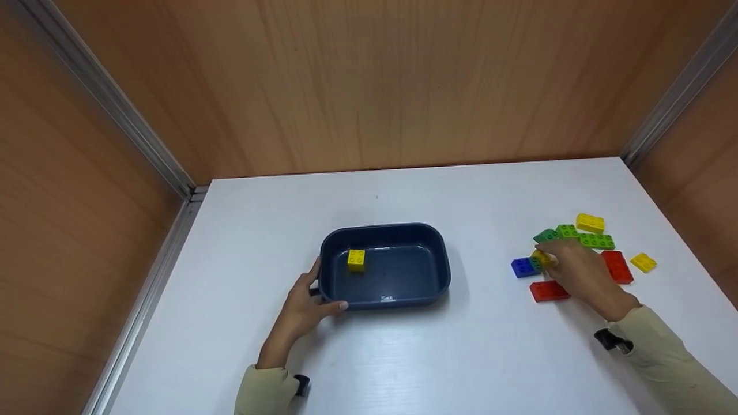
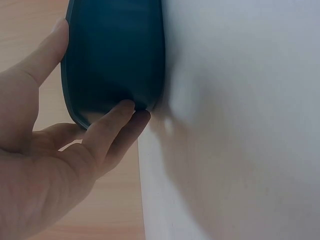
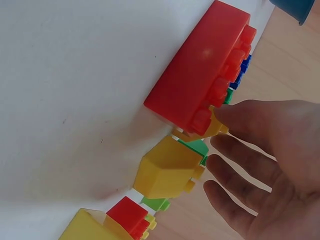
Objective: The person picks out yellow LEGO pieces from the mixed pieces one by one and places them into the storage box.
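- A white counter (image 1: 392,369), seen from above, meets a wood-grain back panel (image 1: 403,86) along its far edge.
- Slightly left of the counter's middle sits a dark blue rectangular baking dish (image 1: 403,279) with rounded corners. A yellow two-by-two brick (image 1: 356,261) stands inside, studs up, near the dish's left end.
- The person's left hand (image 1: 301,308) holds the dish with a wide, spread grip: thumb along the near rim, fingers around the left end.
- Towards the counter's right edge, the right hand (image 1: 579,271) has a nearly closed grip, thumb and fingertips pinching a small yellow brick (image 1: 541,257). The hand partly covers that brick; whether it touches the counter is hard to tell.
- Around that hand lie a blue brick (image 1: 524,267) on the left, a long lime-green brick (image 1: 597,241) on the far side, and a red brick (image 1: 549,291) on the near side.
- The pinched brick is probably light, stiff and tough, its smooth walls a little slippery; opposite side walls seem the best hold.
- The glossy dish looks rigid and heavier, likely steadiest when held by its rim or end.
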`<state>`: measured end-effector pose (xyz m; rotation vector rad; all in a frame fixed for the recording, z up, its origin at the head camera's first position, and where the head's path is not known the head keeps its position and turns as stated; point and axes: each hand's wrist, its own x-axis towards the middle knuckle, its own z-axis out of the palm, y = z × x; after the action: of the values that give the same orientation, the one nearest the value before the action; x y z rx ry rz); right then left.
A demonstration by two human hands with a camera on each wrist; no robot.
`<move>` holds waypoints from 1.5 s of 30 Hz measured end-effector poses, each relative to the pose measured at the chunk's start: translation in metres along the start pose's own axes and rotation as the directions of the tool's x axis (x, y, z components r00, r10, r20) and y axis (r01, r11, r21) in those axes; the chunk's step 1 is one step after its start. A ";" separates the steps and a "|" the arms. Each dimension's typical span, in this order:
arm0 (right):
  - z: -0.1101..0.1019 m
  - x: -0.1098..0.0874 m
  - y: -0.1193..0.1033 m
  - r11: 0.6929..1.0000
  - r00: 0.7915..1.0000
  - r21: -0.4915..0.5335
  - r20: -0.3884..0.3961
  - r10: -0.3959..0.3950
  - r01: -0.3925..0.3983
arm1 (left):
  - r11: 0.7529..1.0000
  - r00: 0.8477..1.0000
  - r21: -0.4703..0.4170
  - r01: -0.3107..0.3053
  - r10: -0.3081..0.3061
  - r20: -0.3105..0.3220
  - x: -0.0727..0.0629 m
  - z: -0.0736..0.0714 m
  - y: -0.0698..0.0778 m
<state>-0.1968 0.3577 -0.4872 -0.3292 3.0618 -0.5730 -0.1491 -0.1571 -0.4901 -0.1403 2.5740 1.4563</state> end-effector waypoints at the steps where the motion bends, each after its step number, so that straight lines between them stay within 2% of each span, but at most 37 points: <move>1: 0.000 0.000 0.000 1.000 1.000 0.000 -0.005 -0.002 0.002 | 1.000 1.000 0.004 -0.003 0.003 0.000 0.000 0.000 0.000; 10: 0.004 0.000 0.002 1.000 1.000 -0.011 -0.024 -0.010 0.009 | 1.000 1.000 0.015 0.000 0.000 0.000 -0.001 0.000 0.001; 21: 0.004 0.001 0.004 1.000 1.000 0.001 -0.008 0.000 0.000 | 1.000 1.000 -0.002 -0.006 0.006 0.000 0.000 0.000 0.001; 45: -0.010 0.000 0.000 1.000 1.000 0.018 0.020 0.020 -0.020 | 1.000 1.000 0.006 -0.008 0.008 0.009 0.003 0.001 -0.001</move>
<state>-0.1973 0.3612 -0.4774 -0.3011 3.0355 -0.5935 -0.1513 -0.1567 -0.4919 -0.1219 2.5749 1.4484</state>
